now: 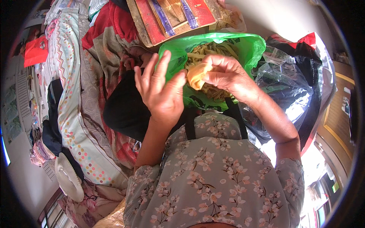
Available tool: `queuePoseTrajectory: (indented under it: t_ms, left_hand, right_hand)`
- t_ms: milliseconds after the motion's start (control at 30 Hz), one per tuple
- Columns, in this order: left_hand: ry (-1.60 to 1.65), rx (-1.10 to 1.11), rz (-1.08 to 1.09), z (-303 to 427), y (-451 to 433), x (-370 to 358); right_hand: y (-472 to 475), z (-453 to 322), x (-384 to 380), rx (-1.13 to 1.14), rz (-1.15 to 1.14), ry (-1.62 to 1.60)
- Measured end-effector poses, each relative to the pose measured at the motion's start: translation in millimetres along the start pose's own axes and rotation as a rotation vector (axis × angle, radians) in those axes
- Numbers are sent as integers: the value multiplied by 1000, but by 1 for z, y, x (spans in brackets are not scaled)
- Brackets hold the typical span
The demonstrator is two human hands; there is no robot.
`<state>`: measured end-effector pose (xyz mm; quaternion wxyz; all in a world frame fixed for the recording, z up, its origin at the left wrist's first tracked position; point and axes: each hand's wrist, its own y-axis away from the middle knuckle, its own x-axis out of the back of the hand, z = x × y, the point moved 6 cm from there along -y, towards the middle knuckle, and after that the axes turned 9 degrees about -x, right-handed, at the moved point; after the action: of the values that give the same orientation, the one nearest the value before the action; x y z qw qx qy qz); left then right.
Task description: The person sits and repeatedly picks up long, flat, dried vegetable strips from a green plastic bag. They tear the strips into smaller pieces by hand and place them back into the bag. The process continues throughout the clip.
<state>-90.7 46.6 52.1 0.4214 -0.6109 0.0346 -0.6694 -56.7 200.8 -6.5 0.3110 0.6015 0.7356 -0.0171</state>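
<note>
My right hand (228, 78) pinches a rolled yellowish strip (196, 75) between thumb and fingers. My left hand (161, 88) is raised beside it, fingers spread and palm bare; its thumb tip is close to the roll's left side, and I cannot tell whether they touch. Below both hands, a green plastic bag (253, 51) gapes wide. Inside it lies a tangled heap of flat tan strips (228, 50), partly hidden by my right hand.
Beyond the bag is a worn red wooden board (145, 28) with purple printed bands (162, 17). A large bag with clear plastic (285, 82) stands at right. To the left lie a red and brown blanket (107, 42) and a bed with a dotted sheet (70, 114).
</note>
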Motion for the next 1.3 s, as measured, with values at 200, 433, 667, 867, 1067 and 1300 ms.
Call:
queuePoseTrajectory:
  t_ms: [200,433,667,867,1067,1300]
  left_hand:
    - [-69,-202,-47,29,5,-3]
    - [325,116,-20,-1,19,-23]
    - [1135,785,-232,-18,36,-49]
    - [1408,906,103,-40,44,-38]
    - [1028,825,-96,-51,52,-44]
    - [180,-145,-440,8,-8,-16]
  right_hand:
    - [-8,16,6,129,63,-67]
    - [-1,8,-4,30,-34,-98]
    - [-2,16,0,64,-2,98]
    - [14,4,22,30,58,333]
    - [15,4,25,230,217,909]
    - [20,6,-7,521,196,1228]
